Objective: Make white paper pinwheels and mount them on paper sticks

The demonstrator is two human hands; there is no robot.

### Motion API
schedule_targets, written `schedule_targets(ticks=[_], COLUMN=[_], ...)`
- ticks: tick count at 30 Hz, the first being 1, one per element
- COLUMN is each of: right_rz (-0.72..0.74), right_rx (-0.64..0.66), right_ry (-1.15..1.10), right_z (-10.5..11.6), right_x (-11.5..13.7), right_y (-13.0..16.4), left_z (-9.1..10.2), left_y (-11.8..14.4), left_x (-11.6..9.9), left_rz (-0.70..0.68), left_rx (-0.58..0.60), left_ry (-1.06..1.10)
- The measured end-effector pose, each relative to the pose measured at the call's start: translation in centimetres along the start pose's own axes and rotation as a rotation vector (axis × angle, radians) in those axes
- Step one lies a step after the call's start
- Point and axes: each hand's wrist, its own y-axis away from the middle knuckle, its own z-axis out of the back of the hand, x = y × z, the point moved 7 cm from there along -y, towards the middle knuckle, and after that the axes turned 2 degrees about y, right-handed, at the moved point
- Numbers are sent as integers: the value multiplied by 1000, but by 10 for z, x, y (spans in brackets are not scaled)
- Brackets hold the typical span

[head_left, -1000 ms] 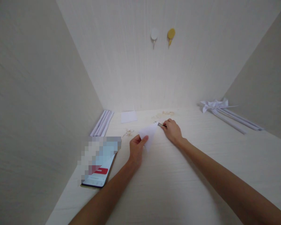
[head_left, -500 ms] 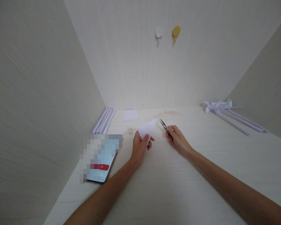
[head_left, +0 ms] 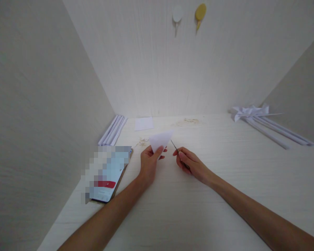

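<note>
White paper folded into a triangle (head_left: pixel 161 140) was pinched at its lower corner between the thumb and fingers of the left hand (head_left: pixel 149 162), lifted just above the pale table (head_left: pixel 225 195). The right hand (head_left: pixel 191 163) gripped small scissors (head_left: pixel 176 149) with fingers curled round the handles. A second earlier the blades had been at the triangle's upper tip; they had since drawn back and now sat just beside its right edge, apart from it. The cut there seemed finished. A phone (head_left: pixel 108 174) lay to the left.
</note>
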Motion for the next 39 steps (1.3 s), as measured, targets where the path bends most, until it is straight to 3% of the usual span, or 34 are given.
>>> schedule_targets(ticks=[12,39], right_rz=[24,67], right_rx=[21,-46], right_ry=[340,427], right_z=[-4,-1], right_x=[5,9], right_y=[3,1], left_z=[-1,-3], left_y=[-1,0], left_x=[3,4], left_rz=[42,73], left_rx=[7,19], left_ry=[94,106])
